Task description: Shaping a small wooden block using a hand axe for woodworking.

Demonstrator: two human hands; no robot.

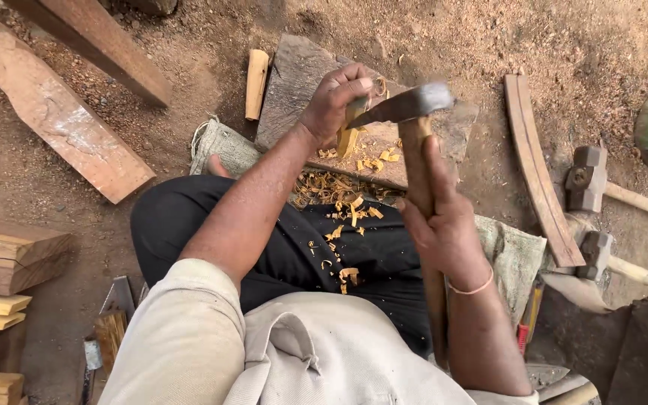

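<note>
Sitting low on the dirt floor (211, 60), we look down on a person shaping a small wooden peg (349, 136) against a weathered chopping block (294, 82). The left hand (337, 99) is closed around the top of the peg, holding it upright with its foot on the block. The right hand (440, 225) is wrapped tight around the wooden handle of an adze (414, 112), whose blurred metal head sits just beside the fingers that hold the peg. Pale shavings (339, 191) lie on the block's near edge and across the dark trousers.

As we judge it, the work goes best with short, shallow cuts down the grain, the peg's foot planted firmly, and the holding fingers kept above the blade's path, since the gap between them looks slim.

A second short stick (256, 84) lies by the block. Two hammers (586, 180) and a curved strip of wood (538, 169) rest to the right, planks (61, 120) to the left.
</note>
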